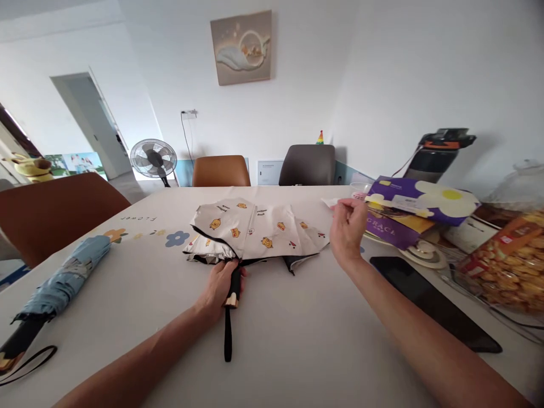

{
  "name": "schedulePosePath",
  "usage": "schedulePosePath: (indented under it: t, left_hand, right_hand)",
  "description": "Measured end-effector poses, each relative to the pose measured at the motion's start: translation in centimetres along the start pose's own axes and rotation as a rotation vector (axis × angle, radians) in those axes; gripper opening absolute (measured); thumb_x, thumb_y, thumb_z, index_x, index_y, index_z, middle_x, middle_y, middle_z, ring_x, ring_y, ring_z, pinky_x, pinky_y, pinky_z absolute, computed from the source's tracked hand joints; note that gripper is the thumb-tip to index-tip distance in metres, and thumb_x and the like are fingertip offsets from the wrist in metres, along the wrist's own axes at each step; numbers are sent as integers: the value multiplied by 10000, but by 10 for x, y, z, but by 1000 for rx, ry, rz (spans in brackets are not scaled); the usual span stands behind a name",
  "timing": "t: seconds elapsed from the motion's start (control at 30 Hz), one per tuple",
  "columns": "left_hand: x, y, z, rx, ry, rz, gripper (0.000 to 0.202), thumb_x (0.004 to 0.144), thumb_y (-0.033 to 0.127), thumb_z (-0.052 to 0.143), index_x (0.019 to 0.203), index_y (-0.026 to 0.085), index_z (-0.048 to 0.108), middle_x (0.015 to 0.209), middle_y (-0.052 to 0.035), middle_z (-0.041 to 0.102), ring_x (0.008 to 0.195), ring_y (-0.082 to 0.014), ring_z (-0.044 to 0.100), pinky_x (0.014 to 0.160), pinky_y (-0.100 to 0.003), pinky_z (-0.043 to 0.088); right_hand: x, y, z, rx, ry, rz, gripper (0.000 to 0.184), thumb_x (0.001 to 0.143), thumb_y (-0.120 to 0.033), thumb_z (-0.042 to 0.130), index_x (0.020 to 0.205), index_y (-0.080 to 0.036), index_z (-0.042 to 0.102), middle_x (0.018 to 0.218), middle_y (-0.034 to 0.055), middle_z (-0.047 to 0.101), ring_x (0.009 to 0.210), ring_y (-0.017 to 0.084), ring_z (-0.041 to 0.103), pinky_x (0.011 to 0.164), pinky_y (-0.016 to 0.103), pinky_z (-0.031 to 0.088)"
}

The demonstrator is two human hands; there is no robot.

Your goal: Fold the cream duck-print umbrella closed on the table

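Note:
A partly spread folding umbrella lies across the table, its pale canopy printed with small yellow cartoon figures and edged in dark lining. My left hand is wrapped round its black handle, just below the gathered fabric. From the handle's gold-coloured end a black wrist strap hangs toward me. My right hand is raised at the canopy's right end, fingers pinched together. A small white tip shows at those fingertips; whether it belongs to the canopy cannot be made out.
A folded blue umbrella lies at the left. On the right are a dark tablet-like slab, a purple tissue pack, a black bottle and a bag of snacks. Chairs stand beyond the table.

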State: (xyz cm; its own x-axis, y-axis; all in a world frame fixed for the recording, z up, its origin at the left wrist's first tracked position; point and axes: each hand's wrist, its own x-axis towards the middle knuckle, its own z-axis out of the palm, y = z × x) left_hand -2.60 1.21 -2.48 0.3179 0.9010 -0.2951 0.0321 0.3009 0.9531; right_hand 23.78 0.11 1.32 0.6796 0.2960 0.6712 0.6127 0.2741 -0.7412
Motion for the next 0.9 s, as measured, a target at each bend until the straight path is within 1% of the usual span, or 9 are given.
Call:
schedulePosePath:
  t: [0.13,0.23,0.37,0.57,0.63,0.7,0.73,0.8,0.9]
  left_hand:
    - [-15,-1,10,-206,-77,-40,305,742,448,559,845,164,521,604,11,558,412,-87,469,367,-199,369]
    - [-24,-8,20,-206,-135,-98,319,742,469,559,805,160,509,600,2,555,406,-90,475,367,-205,369]
    - [-24,-18,27,-61,-162,-7,342,767,484,523,741,143,507,614,-42,598,413,-110,523,408,-224,410]
    - [-20,-14,26,96,-127,-4,308,798,434,474,724,140,530,569,-47,607,358,-108,498,362,-203,347]
    - [-20,-13,24,125,-121,9,306,805,422,459,716,142,545,533,-35,586,358,-103,483,361,-197,343]
    - [-19,-13,22,141,-114,-1,318,808,421,444,722,140,566,511,-30,569,362,-103,469,357,-197,341]
    - [-18,-14,21,137,-119,-14,331,810,427,434,732,138,575,507,-29,564,364,-106,466,353,-200,339]
    - [-18,-15,20,115,-141,-34,361,812,448,417,741,135,582,502,-32,559,360,-112,458,343,-207,332]
    - [-18,-16,21,95,-166,-24,373,810,462,416,735,134,577,489,-34,553,349,-111,449,344,-209,329]
  right_hand:
    - [-29,-38,10,12,-310,-364,82,872,-226,438,898,-221,517,987,77,585,980,208,546,868,386,437]
    - [-48,-50,14,-77,-551,-544,71,863,-189,468,874,-222,530,1039,70,606,1003,207,560,904,406,417]
    - [-54,-61,12,-184,-657,-548,41,847,-241,512,874,-214,528,1091,91,599,1041,227,550,921,431,403]
    - [-74,-91,25,-338,-805,-657,271,742,-413,617,848,-182,522,1187,150,552,1148,297,479,1027,537,246]
    - [-80,-93,36,-418,-823,-654,198,741,-347,609,801,-180,521,1135,147,581,1108,294,506,1021,530,252]
    - [-80,-89,42,-473,-843,-587,44,767,-207,539,740,-189,509,974,110,638,958,251,577,966,476,337]
    - [-77,-86,43,-481,-842,-528,64,767,-156,506,717,-196,499,894,88,649,883,231,594,920,442,381]
    - [-69,-81,38,-444,-753,-413,90,764,-126,479,720,-203,491,836,66,652,821,218,597,839,395,428]
    - [-62,-81,23,-300,-545,-325,49,803,-177,469,772,-207,493,933,74,647,891,214,587,799,354,440]
